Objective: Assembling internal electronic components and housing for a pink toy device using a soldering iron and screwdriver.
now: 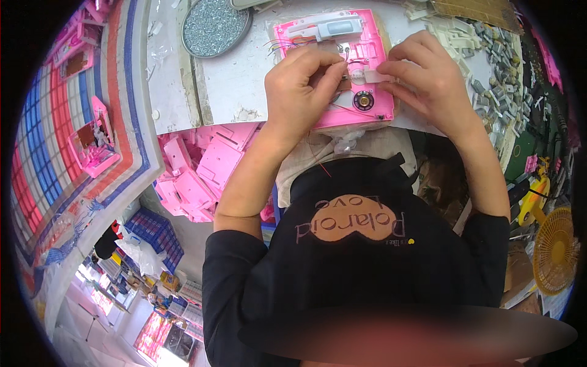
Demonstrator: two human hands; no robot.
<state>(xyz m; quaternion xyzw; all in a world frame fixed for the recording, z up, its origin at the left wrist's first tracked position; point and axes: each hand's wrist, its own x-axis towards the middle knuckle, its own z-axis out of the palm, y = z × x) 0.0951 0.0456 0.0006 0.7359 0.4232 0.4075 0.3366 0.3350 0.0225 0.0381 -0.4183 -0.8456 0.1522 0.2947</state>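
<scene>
A pink plastic housing (344,116) lies on the bench in front of me, on a padded base. It carries a round black speaker (363,101) near its lower edge and a white part with a grey window (340,28) along its far edge. My left hand (299,82) is closed in a pinch over the middle of the housing; its fingers hide what they hold. Between the fingers of my right hand (422,79) is a small translucent white plastic piece (372,76), close to the left fingertips. Thin coloured wires (287,43) stick out left of the housing.
A round tray of small screws (215,27) stands at the far left of the bench. White plastic parts (449,38) and small grey metal pieces (498,79) are heaped on the right. Pink housings (205,168) are piled below the bench's left edge, and a yellow fan (555,251) is at lower right.
</scene>
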